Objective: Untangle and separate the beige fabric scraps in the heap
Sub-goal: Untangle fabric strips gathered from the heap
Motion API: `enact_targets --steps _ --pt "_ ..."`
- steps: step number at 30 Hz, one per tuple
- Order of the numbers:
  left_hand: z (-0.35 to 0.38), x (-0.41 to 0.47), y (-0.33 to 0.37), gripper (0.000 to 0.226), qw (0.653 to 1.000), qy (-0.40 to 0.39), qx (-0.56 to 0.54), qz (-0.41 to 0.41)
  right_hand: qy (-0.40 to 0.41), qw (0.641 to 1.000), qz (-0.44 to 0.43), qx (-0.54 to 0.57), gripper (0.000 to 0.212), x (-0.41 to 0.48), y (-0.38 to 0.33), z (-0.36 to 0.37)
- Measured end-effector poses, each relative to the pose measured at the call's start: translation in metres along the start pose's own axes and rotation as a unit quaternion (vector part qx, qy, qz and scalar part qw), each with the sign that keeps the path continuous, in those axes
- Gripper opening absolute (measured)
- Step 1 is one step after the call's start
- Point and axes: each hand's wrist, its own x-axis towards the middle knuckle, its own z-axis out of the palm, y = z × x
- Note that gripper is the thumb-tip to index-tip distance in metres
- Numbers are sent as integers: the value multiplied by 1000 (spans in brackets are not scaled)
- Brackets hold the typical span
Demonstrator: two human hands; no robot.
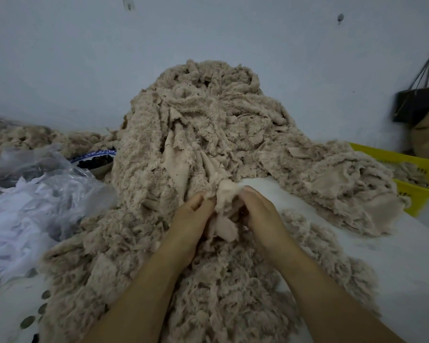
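A tall heap of fluffy beige fabric scraps (208, 115) rises against the wall and spills toward me over the white table. My left hand (191, 219) and my right hand (260, 211) meet at the heap's foot. Both grip one beige scrap (224, 206) between them, with fingers curled into it. The smooth end of the scrap hangs down between my wrists. A flatter spread of loose beige scraps (221, 288) lies under my forearms.
Crumpled clear plastic bags (35, 206) lie at the left, with a bowl of dark pieces (97, 162) behind them. A yellow basket (416, 174) holding more scraps stands at the right. A black bag (416, 102) hangs on the wall. Bare white table (394, 256) shows at the right.
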Motion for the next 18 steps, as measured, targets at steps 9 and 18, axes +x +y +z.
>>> enact_targets --steps 9,18 --pt "-1 1 -1 16 995 55 35 71 -12 991 -3 -132 24 -1 8 0" --pt "-18 15 -15 5 961 249 89 80 146 953 37 263 49 7 -8 -29"
